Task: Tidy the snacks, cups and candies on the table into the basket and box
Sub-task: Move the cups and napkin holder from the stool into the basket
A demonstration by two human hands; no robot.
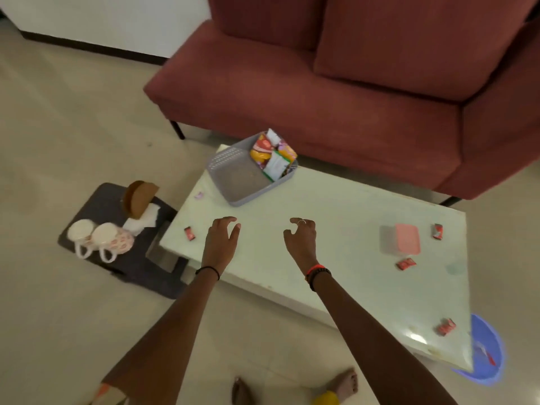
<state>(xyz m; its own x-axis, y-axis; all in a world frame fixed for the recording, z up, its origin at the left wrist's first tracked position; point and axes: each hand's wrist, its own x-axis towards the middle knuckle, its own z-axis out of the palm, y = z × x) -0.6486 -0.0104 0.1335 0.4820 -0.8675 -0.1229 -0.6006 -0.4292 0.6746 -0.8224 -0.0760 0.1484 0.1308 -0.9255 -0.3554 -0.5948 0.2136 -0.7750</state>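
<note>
A grey basket (233,176) stands at the far left of the pale table (336,229), with several snack packets (273,154) leaning in its right end. A pink box (401,239) sits on the table's right part. Red candies lie around: one (189,233) by the left edge, one (437,231) right of the box, one (405,263) in front of it, one (446,327) near the front right corner. My left hand (222,239) and my right hand (301,238) hover over the table's middle, fingers loosely curled, holding nothing.
Two patterned cups (100,239) lie on a dark low stand (117,267) left of the table, beside a brown tissue holder (138,197). A small purple wrapper (199,195) lies near the basket. A red sofa (350,97) stands behind; a blue bin (485,352) sits by the table's front right corner.
</note>
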